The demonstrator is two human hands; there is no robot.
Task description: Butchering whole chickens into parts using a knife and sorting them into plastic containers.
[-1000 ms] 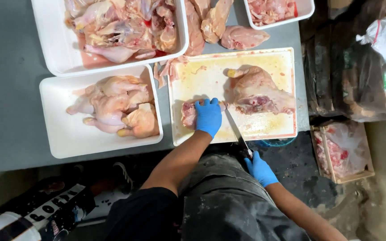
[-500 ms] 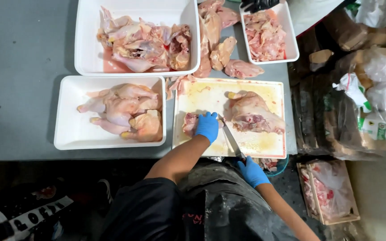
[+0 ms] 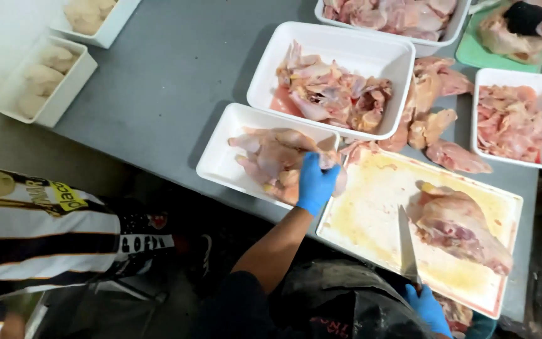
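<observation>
1. The knife (image 3: 406, 245) lies lengthwise on the yellowed cutting board (image 3: 371, 220), tip pointing away; right hand (image 3: 429, 309) fingers grip its handle.
2. Left hand (image 3: 315, 183) fingers close on a chicken piece (image 3: 271, 157) over the white rectangular tray (image 3: 221, 164) on the grey surface (image 3: 170, 81).

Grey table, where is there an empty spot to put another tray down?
The widest bare patch of the grey table lies between the two small trays at far left and the white trays of chicken. The cutting board is bare beside the knife. The right side is crowded with trays and loose pieces.
</observation>
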